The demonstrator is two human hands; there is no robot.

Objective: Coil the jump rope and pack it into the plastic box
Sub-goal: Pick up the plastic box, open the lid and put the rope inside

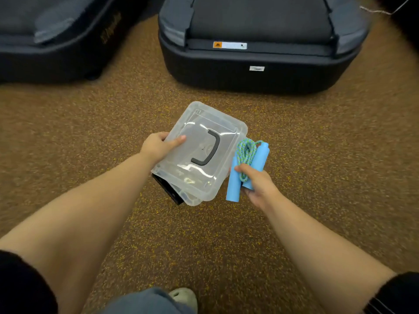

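Observation:
A clear plastic box with its lid on and a dark grey handle on top is held above the floor at the centre. My left hand grips its left edge, thumb lying on the lid. A black clasp shows at the box's lower corner. Just to the right of the box, my right hand holds the jump rope: two light blue handles side by side with the blue-green cord coiled between them. The bundle touches or nearly touches the box's right side.
The floor is brown speckled rubber. Two dark treadmill ends stand ahead, one at the top left and one at the top centre-right. My shoe and trouser leg show at the bottom.

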